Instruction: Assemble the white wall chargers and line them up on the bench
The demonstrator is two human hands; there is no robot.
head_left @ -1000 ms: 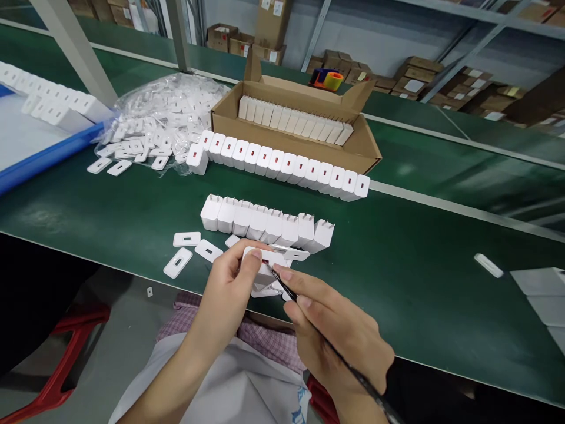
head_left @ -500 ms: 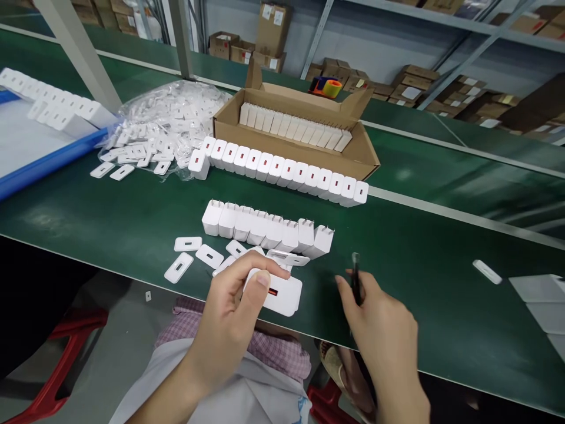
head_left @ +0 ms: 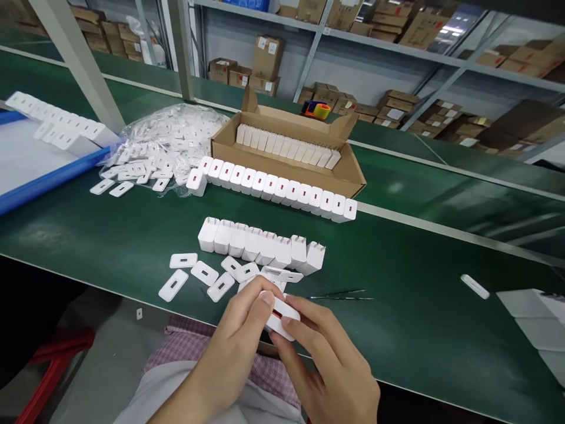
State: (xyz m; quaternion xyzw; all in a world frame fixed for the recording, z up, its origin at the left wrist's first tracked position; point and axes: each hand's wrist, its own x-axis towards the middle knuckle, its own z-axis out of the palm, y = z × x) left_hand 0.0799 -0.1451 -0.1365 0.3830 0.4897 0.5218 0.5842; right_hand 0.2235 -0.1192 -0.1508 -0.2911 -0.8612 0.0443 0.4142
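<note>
A white USB wall charger (head_left: 288,331) with a red port slot is between my two hands, over the table's near edge. My left hand (head_left: 229,344) grips it from the left, thumb on the front face. From the right, the fingers of my right hand (head_left: 331,359) close around its other end, a fingertip pressing on the face by the slot. Tweezers (head_left: 342,295) lie on the table just beyond my right hand. Several loose white face plates (head_left: 173,285) with slots are spread left of and beyond my left hand. Behind them stands a row of chargers (head_left: 253,242), prongs up.
Farther back runs a row of chargers (head_left: 271,187) with red ports facing up. Behind it is an open cardboard box (head_left: 286,166) holding more chargers. A clear bag of face plates (head_left: 176,132) and a blue-rimmed tray (head_left: 53,185) are at left; white blocks (head_left: 525,312) at right.
My right hand has let go of the tweezers, which now lie on the table, and has moved left onto the charger. My left hand still holds the charger, now turned and slightly lower.
</note>
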